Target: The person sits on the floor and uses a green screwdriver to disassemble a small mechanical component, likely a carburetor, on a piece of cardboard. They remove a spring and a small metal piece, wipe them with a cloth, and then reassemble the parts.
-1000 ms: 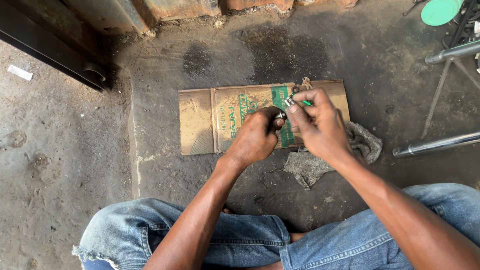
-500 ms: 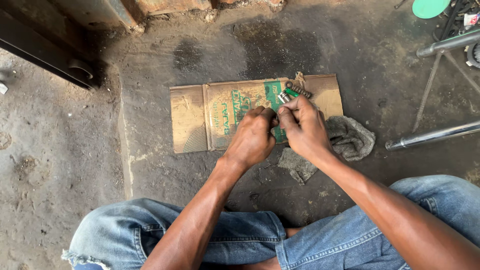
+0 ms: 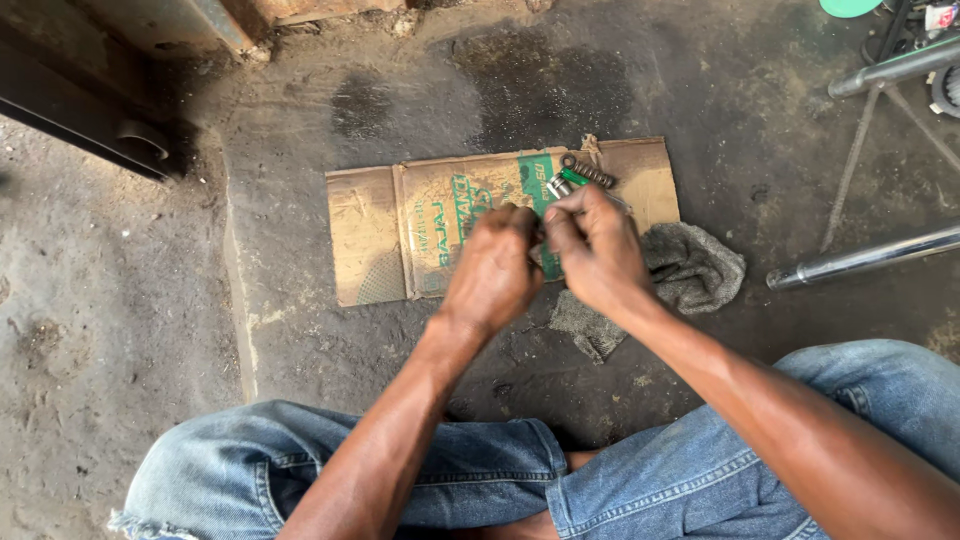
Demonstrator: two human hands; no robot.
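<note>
Small metal part (image 3: 560, 186) with a green piece, pinched at the fingertips of the right hand (image 3: 597, 250) above a flattened cardboard sheet (image 3: 430, 235). Left hand (image 3: 495, 270) closed beside it, knuckles touching the right; whether it grips the part cannot be told. A short coil spring (image 3: 588, 172) lies on the cardboard's far edge. Cardboard rests on a stained, dusty concrete floor (image 3: 300, 120); a grey rag (image 3: 690, 265) sits just right of it. Metal tubes (image 3: 860, 258) cross the right side. Denim-clad knees (image 3: 330, 470) frame the lower edge.
</note>
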